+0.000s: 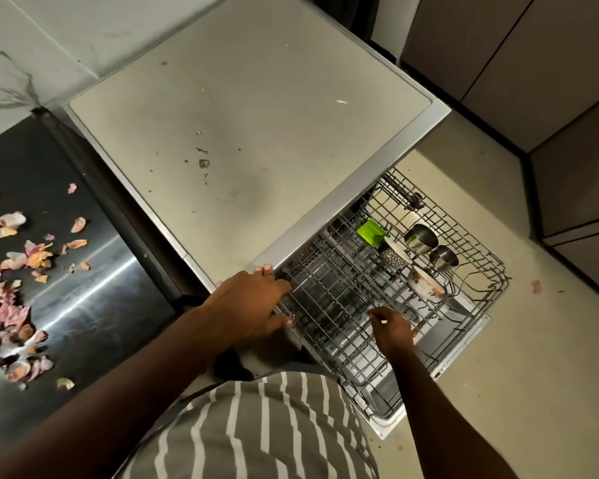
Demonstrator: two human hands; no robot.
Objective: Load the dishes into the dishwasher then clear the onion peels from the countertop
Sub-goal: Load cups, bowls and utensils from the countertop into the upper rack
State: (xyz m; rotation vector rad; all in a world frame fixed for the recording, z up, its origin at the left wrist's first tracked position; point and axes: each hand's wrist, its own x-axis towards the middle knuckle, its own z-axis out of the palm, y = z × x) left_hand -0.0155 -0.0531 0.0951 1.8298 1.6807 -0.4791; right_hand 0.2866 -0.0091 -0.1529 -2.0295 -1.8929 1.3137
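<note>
Loading is the step in hand, and it looks close to done. The grey wire upper rack (388,292) of the dishwasher stands drawn out over the pale floor (533,357), carrying a lime-green plastic piece (370,233), a speckled dark cup with a white rim (395,255), two shiny steel cups (421,238), and a flowered white bowl (426,280) toward its far right side.

The left hand (248,305) rests at the near left corner of the rack, just under the steel lip of the grey-topped dishwasher cabinet (249,133); its fingers (284,286) curl onto the rack's wire edge. The right hand (393,328) hangs over the middle of the rack with fingers loosely bent downward; whether it pinches a small item or a wire I cannot tell.

Pink and orange onion peels (18,271) lie scattered on the dark steel bench (94,271) to the left, well apart from both hands and not yet touched.

The next move likely calls for sliding the rack back in, keeping the left fingers away from the cabinet lip where they could be nipped. The lowered door (464,344) juts out beneath the rack toward the brown cupboards (567,98), so standing room is narrow; open floor lies to the right.
</note>
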